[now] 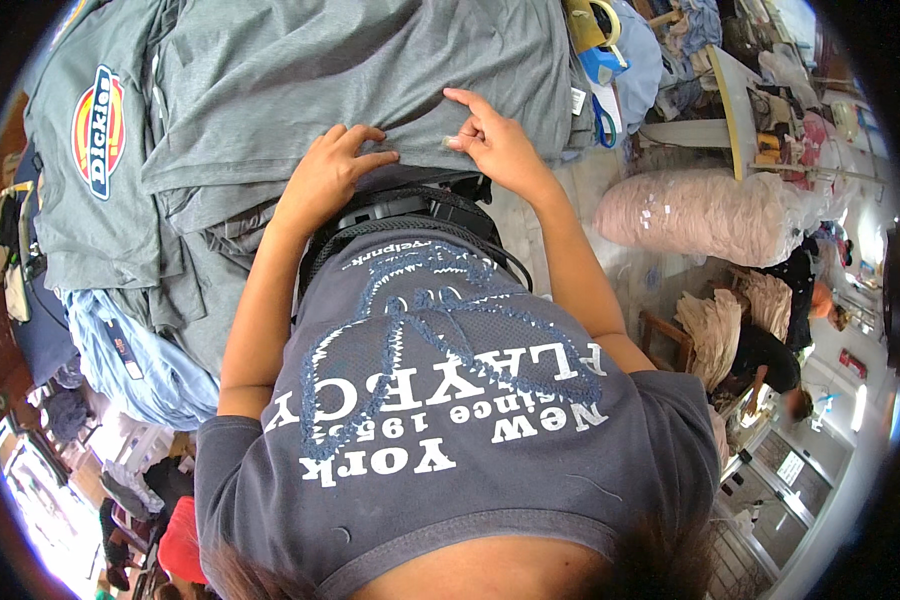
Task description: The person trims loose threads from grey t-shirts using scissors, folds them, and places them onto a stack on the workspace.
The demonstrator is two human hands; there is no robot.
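A grey shirt (300, 80) lies spread in front of me, its hem toward my body. Resting on the cloth near that hem is my left hand (330, 172), thumb and forefinger apart, the other fingers bent. My right hand (500, 145) is over the same shirt farther right, forefinger stretched out and thumb apart from it. Neither hand visibly grips anything. To the left, another grey shirt (60, 220) bears a colourful oval chest print.
Beyond my right hand are dark-handled scissors (604, 122) and a blue tape dispenser (600, 66). A large plastic-wrapped pinkish bundle (695, 215) stands at right. Light blue garments (150, 365) hang at left. Another person (765, 360) sits among garments at far right.
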